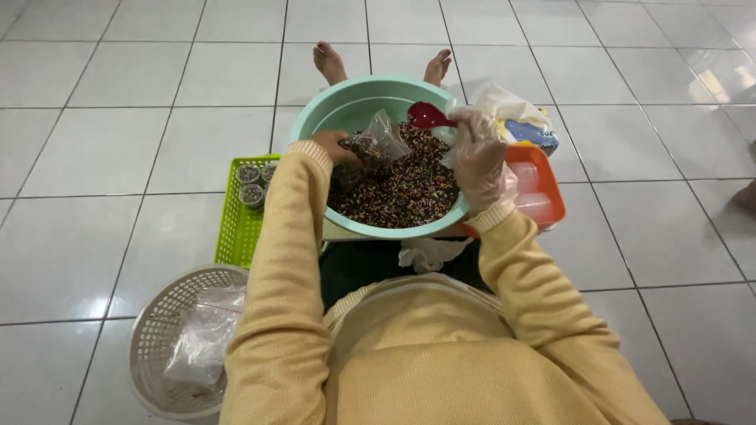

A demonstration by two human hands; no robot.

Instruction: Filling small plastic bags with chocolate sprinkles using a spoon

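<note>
From the head camera, the left hand (334, 146) pinches the mouth of a small clear plastic bag (379, 138), fingers closed on it, over the mint-green basin (339, 102) of dark mixed sprinkles (402, 193) resting on the person's lap. The right hand (478, 157), in a clear plastic glove, grips a red spoon (429, 116) just beside the bag. A lime-green basket (236, 228) of filled cups sits left of the basin, a white round basket (157, 330) nearer, and an orange container (543, 185) on the right.

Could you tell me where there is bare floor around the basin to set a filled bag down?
Bare tiles lie left of the green basket, beyond the feet, and right of the orange container. It is crowded close in: the mint basin, both hands, the white round basket and the bag pile.
</note>
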